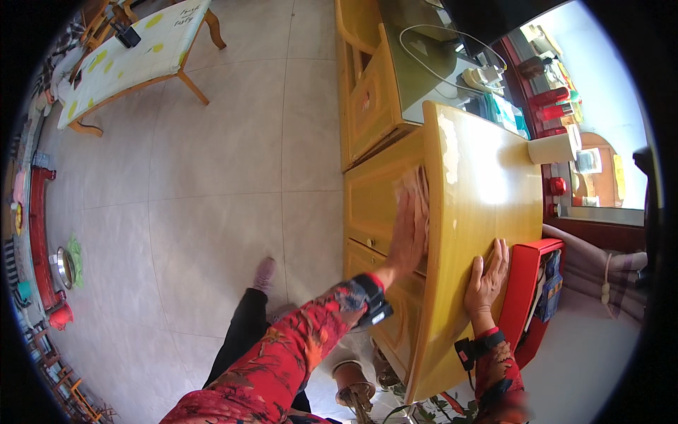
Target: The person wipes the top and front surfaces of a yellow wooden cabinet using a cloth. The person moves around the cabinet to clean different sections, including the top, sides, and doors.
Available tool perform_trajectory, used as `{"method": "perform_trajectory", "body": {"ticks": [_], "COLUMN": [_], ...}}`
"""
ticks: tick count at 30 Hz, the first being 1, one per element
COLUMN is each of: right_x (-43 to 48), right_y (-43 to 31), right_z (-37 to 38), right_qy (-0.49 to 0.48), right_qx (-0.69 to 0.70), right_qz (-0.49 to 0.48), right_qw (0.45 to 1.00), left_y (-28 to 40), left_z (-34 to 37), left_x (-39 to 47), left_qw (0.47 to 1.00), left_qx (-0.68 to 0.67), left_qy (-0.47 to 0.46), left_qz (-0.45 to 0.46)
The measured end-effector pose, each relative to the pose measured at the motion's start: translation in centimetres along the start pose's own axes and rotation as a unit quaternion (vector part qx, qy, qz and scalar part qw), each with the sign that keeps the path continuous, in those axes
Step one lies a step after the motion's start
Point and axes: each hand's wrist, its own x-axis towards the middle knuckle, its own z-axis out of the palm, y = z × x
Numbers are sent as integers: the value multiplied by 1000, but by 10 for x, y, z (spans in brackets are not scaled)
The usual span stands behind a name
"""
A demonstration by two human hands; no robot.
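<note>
My left hand presses a pinkish cloth against the upper front of a yellow wooden cabinet, just under the overhanging edge of its top. The fingers lie along the cloth and partly cover it. On the varnished cabinet top, my right hand rests palm down with its fingers spread, holding nothing. Along the top's front edge the finish is worn to a pale patch. A small round knob shows on the cabinet front, left of my left hand.
Beside my right hand stands an open red box with items inside. A white cup-like container sits by the mirror. Further along are a white cable and a power adapter. A potted plant stands on the floor by the cabinet.
</note>
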Motion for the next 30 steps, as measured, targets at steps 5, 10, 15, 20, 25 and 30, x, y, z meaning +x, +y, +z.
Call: {"method": "perform_trajectory", "body": {"ticks": [5,10,15,20,25,30], "right_x": [2,7,10,6,15,-7], "right_y": [-4,-12,-12,-9,-16,-66], "right_z": [-4,-7,-6,-4,-10,-40], "right_qy": [-15,-44,-61,-57,-63,-145], "right_qx": [11,17,15,18,-27,-63], "right_qz": [8,23,33,54,20,135], "right_qw": [1000,999,997,997,997,978], "left_y": [-14,-73,-170,-169,-55,-8], "left_z": [-16,-21,-22,-6,-22,-45], "left_x": [83,108,115,116,70,77], "left_qw": [996,987,998,977,997,984], "left_qx": [-5,68,67,131,-1,-105], "left_qy": [39,45,-8,91,-70,-128], "left_qz": [83,135,6,140,38,68]}}
